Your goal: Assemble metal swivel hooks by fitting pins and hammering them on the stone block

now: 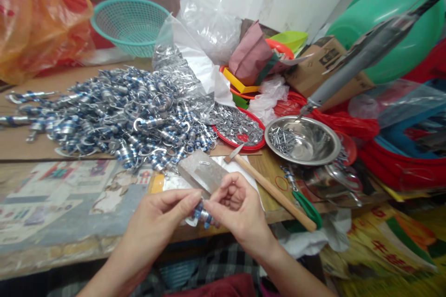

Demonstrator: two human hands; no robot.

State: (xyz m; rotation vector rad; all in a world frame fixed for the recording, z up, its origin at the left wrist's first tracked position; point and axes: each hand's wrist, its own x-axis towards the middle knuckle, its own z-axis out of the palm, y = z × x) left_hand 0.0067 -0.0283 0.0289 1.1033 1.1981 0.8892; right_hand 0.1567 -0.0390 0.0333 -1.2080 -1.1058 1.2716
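My left hand (pixel 156 216) and my right hand (pixel 240 206) meet at the table's front edge. Between their fingertips is a small silver metal fitting with blue bands (pixel 201 214); thumb and forefinger of each hand pinch it, partly hiding it. Just beyond, a grey metal block (pixel 198 171) carries a small metal link plate (pixel 204 163) on its top. A hammer with a wooden handle (pixel 275 190) lies to the right of my right hand. Behind my left hand spreads a large heap of similar silver and blue fittings (pixel 128 111).
A red plate (pixel 256 145) of small metal pieces and a steel bowl (pixel 324 160) with pins stand at the right. A grey tool shaft (pixel 365 53) slants above the bowl. Farther back are a turquoise basket (pixel 128 18), plastic bags (pixel 209 23) and a cardboard box (pixel 303 76).
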